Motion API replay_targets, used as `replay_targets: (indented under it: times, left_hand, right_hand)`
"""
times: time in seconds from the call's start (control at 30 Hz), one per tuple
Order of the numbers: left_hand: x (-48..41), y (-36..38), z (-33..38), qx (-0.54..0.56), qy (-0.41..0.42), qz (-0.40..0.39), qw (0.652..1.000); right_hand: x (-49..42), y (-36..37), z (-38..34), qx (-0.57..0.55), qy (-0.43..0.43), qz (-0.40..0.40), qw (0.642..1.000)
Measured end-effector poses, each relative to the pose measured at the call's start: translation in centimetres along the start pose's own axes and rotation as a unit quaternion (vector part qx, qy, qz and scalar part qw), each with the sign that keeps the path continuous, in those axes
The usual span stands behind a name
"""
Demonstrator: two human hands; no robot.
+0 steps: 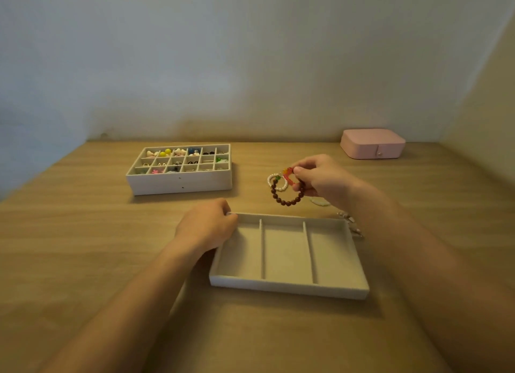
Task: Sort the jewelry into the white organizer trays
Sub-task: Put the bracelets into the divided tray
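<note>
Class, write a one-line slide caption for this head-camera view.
Right hand holds beaded bracelets just beyond the three-slot tray, whose far corner the left hand grips.

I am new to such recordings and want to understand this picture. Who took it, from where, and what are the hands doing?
There is no machine here. A person works with bare hands, and the single picture comes from a camera worn on the head, looking forward and down.

On the wooden table a white three-compartment tray lies near the person. A white grid tray with small colourful jewelry lies farther left, and a closed pink jewelry box far right. Small silvery pieces lie beside the near tray.

The left hand grips the near tray's far left corner. The right hand holds a brown bead bracelet, a pearl bracelet and a red-orange bracelet above the table.
</note>
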State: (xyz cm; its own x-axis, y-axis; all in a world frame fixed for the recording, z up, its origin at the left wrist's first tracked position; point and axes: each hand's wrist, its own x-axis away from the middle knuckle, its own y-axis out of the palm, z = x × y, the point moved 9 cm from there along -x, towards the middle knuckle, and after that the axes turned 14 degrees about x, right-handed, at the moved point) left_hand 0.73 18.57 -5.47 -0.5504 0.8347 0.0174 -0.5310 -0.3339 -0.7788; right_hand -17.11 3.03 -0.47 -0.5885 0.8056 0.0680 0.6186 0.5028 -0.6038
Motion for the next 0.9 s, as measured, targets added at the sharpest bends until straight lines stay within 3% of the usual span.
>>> replay_targets:
  times: [0.07,0.13,0.2,0.27,0.4,0.5,0.7,0.9]
  left_hand:
    - [-1.1,-0.3,0.3,0.016,0.004,0.02,1.0]
    - [-1.7,-1.1,1.1,0.107,0.043,0.053,0.992]
    - [-1.9,-1.1,2.3,0.268,0.098,0.037,0.958]
    - [-1.7,-1.0,2.8,0.354,0.135,0.001,0.925]
    - [-1.2,-1.4,2.6,0.357,0.176,-0.004,0.917]
    - [-0.9,-2.1,1.5,0.363,0.17,0.004,0.916]
    - [0.4,-2.4,1.3,0.355,0.161,-0.072,0.918]
    - [0.5,-1.4,0.8,0.267,0.112,-0.115,0.95]
  right_hand:
    - [0.1,1.0,-1.8,-0.066,-0.022,-0.027,0.997]
    - [0.2,2.4,-3.3,-0.096,-0.046,-0.06,0.993]
    - [0.6,3.7,-4.4,-0.098,-0.067,-0.082,0.99]
    - [0.8,5.1,-5.0,-0.098,-0.08,-0.101,0.987]
    - [0.7,7.1,-4.9,-0.086,-0.089,-0.122,0.985]
    - [0.7,7.4,-4.7,0.021,-0.125,-0.104,0.986]
    - [2.2,8.4,-4.0,0.135,-0.19,-0.109,0.966]
    - [3.7,9.2,-3.6,0.211,-0.203,-0.112,0.949]
